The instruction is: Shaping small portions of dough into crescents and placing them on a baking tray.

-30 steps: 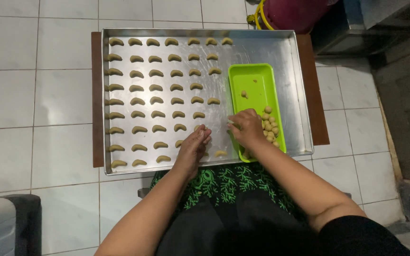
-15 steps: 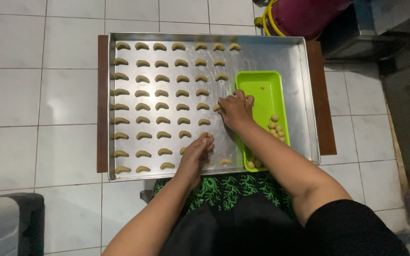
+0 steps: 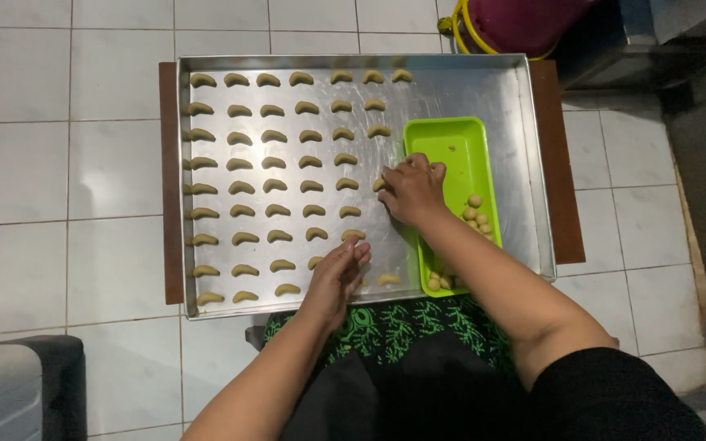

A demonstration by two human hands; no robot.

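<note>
R hand (image 3: 413, 190) curls fingers-down on a crescent dough piece (image 3: 379, 184) at its fingertips' left, long axis crosswise; grip unclear. L hand (image 3: 338, 276) lies flat, nearer the tray (image 3: 451, 90) front edge, holding nothing visible.

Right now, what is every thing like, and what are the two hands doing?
Metal tray: flat on a wooden board, right part bare.
Crescent dough pieces: lined up in rows on the tray.
Green dish: inside the tray, mostly empty.
Dough balls: loose in the green dish.
Right hand: fingers down at a crescent.
Left hand: resting near the tray's front rows.
</note>
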